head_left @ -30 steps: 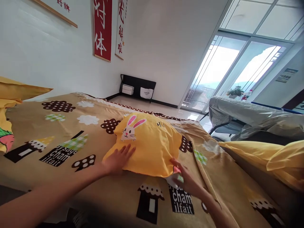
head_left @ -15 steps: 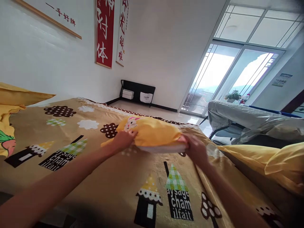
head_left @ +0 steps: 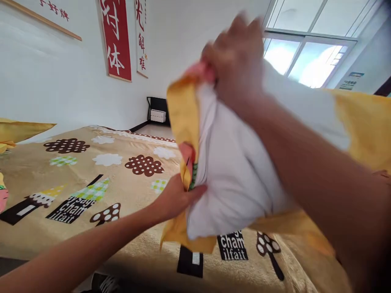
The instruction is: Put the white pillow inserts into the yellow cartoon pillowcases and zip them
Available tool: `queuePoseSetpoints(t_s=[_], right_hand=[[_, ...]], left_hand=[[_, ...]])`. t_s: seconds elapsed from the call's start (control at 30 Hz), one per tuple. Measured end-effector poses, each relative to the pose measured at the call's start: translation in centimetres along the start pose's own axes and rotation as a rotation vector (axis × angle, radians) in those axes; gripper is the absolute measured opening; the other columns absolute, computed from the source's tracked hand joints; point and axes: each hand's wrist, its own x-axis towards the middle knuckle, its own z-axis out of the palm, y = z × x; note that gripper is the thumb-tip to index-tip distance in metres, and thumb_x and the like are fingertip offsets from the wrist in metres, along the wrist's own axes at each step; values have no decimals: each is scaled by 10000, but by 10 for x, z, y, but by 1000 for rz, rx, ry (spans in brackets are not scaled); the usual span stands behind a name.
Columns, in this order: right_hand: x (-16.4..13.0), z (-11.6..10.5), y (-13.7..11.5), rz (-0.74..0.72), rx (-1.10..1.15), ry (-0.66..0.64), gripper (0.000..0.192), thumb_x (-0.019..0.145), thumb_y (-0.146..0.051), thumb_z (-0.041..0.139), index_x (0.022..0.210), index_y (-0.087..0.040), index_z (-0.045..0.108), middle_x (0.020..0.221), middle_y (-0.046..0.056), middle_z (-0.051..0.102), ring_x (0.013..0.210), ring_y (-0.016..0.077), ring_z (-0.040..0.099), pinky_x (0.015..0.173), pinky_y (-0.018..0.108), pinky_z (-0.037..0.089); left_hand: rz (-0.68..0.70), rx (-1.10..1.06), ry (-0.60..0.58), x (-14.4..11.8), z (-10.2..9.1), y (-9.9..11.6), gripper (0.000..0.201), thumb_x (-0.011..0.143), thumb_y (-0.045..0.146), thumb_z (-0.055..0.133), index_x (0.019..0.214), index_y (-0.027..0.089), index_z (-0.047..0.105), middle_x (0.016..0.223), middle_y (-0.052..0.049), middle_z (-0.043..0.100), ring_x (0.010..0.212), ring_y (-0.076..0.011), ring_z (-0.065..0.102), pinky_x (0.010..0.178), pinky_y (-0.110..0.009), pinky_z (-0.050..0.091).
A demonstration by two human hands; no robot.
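Observation:
A white pillow [head_left: 238, 175] is raised over the bed, its puffy end showing at the mouth of a yellow pillowcase [head_left: 183, 118]. My left hand [head_left: 177, 195] pinches the case's edge and the white fabric at the left side, thumb on the white. Higher up, my right hand [head_left: 238, 57], blurred by motion, is closed around a pink-trimmed upper corner of the case. My right forearm crosses in front of the pillow and hides part of it. More yellow fabric spreads at the right; I cannot tell whether it belongs to the same case.
Beneath lies a bed with a beige patterned blanket [head_left: 116, 187]. More yellow bedding [head_left: 24, 132] lies at the left edge. Scrolls [head_left: 116, 44] hang on the wall, and windows [head_left: 305, 57] are at the back right. What may be another person's hand [head_left: 381, 175] shows at the right edge.
The yellow case, earlier low over the blanket, is now lifted close to me with its white-filled end turned my way. My right hand has risen sharply; my left has shifted slightly right and down.

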Motion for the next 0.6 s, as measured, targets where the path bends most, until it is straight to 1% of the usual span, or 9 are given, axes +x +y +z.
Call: queuePoseSetpoints(t_s=[0.07, 0.13, 0.2, 0.23, 0.3, 0.37, 0.47, 0.53, 0.6], right_hand=[[-23, 32, -37, -109, 136, -225, 471, 925, -126, 214, 1131, 13, 614, 1105, 124, 657, 1258, 264, 473, 972, 495, 338], [-53, 69, -68, -114, 204, -357, 312, 906, -75, 405, 1069, -83, 671, 1057, 115, 697, 1160, 250, 563, 993, 441, 398], [-90, 104, -92, 20, 479, -668, 386, 930, -109, 442, 1299, -95, 554, 1229, 179, 630, 1275, 281, 469, 1084, 473, 312], [-110, 119, -100, 48, 516, -736, 506, 924, -174, 504, 1420, -108, 431, 1294, 193, 591, 1298, 302, 447, 1097, 494, 294], [-150, 140, -112, 87, 582, -852, 719, 916, -332, 556, 1523, -121, 234, 1404, 203, 499, 1323, 327, 425, 1098, 503, 299], [-183, 153, -115, 99, 644, -973, 748, 937, -471, 478, 1541, -147, 180, 1464, 178, 439, 1323, 315, 442, 1070, 476, 353], [-205, 163, -108, 84, 737, -1144, 674, 960, -581, 293, 1509, -189, 306, 1490, 114, 419, 1333, 288, 445, 1075, 460, 365], [-200, 168, -103, 65, 780, -1223, 680, 941, -632, 269, 1441, -207, 444, 1456, 89, 472, 1312, 285, 472, 1083, 446, 363], [-183, 174, -102, 66, 802, -1274, 705, 906, -682, 307, 1367, -203, 543, 1392, 97, 544, 1264, 296, 518, 1071, 431, 380]], left_hand=[[-211, -146, -110, -18, 5, -31, 415, 722, 340, 681, 1079, 129, 655, 1102, -88, 711, 1085, -267, 627, 960, -388, 495], [-445, -252, -216, -36, 3, -61, 486, 661, 319, 735, 1104, 139, 647, 1141, -81, 703, 1117, -278, 618, 987, -392, 481], [-647, -327, -287, -53, -6, -87, 519, 596, 314, 781, 1071, 148, 657, 1127, -78, 710, 1092, -287, 632, 988, -393, 479], [-715, -363, -309, -59, -13, -97, 513, 585, 333, 793, 1048, 153, 664, 1109, -78, 715, 1069, -287, 642, 980, -391, 483], [-760, -428, -330, -68, -31, -112, 495, 609, 416, 790, 1019, 164, 672, 1073, -76, 724, 1015, -271, 660, 959, -376, 490], [-737, -400, -354, -71, -54, -121, 490, 653, 506, 749, 997, 164, 679, 1022, -76, 728, 949, -247, 672, 902, -349, 506], [-763, -44, -482, -69, -86, -128, 382, 698, 515, 671, 826, 156, 682, 795, -57, 704, 710, -217, 660, 682, -313, 518], [-807, 346, -608, -68, -97, -133, 305, 713, 437, 621, 590, 160, 592, 561, -28, 581, 516, -191, 566, 554, -310, 466], [-763, 674, -634, -67, -99, -139, 334, 702, 354, 595, 459, 179, 447, 445, -4, 437, 451, -181, 493, 536, -322, 434]])
